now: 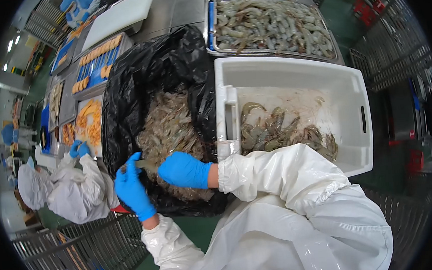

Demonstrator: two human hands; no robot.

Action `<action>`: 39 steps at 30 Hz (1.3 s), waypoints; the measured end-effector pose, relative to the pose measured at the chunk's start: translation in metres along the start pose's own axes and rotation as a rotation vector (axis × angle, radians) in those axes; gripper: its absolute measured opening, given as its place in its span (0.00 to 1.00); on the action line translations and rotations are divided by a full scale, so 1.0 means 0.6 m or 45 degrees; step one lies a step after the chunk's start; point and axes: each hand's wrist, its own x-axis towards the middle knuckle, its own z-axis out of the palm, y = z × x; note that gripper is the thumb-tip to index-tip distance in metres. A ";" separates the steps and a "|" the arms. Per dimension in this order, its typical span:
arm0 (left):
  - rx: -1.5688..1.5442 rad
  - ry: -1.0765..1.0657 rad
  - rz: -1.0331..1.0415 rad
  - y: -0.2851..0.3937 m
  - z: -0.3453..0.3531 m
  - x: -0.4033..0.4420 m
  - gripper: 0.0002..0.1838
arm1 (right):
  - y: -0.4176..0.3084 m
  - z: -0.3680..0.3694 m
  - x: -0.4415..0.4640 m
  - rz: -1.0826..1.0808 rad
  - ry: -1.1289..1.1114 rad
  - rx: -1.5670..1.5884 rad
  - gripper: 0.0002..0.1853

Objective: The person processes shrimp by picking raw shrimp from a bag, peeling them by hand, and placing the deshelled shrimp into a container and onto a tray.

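Observation:
Over the black-lined bin (109, 107), a shrimp (147, 165) stretches between my two blue-gloved hands. My left hand (132, 189) has its fingers closed round one end at the bin's left edge. The other end is in my right hand (183, 170), a closed fist above the bin. Shrimp heads and shells (168, 123) fill the bin below. Beside it on the right, a white foam box (291, 63) holds several whole shrimp (270, 131) near its lower side, partly hidden by my right sleeve.
Behind the foam box is a metal tray (337, 57) heaped with peeled shrimp (273, 25). A co-worker (76, 188) in white stands at the left, by trays of orange pieces (89, 123). Metal railings (92, 251) run along the lower left.

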 end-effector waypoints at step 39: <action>-0.034 -1.562 0.165 0.243 0.359 -0.034 0.15 | 0.318 -0.238 -0.332 1.135 0.421 0.795 0.18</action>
